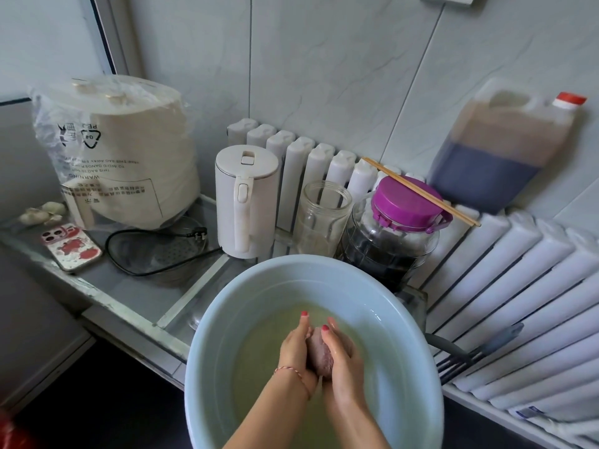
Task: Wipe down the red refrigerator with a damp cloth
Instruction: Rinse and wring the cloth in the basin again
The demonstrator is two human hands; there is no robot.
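Both the left hand (296,346) and right hand (343,351) hold a balled purple cloth (319,354) pressed between them in a squeezing grip over the basin (227,319) water. This looks like the wetting-and-wringing step; next, wring it to merely damp and carry it to the refrigerator, which is not in view.

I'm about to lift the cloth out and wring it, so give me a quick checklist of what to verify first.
1. Cloth in grip: ok, left hand and right hand both curl round it.
2. Cloth wet: ok, held over the water in the basin.
3. Basin stable: cannot tell, its underside is hidden.
4. Splash risk: not ok, the phone and the kettle stand close to the basin.
5. Chopsticks: ok, lying across the purple jar lid.
6. Refrigerator reachable: cannot tell, not clearly in view.
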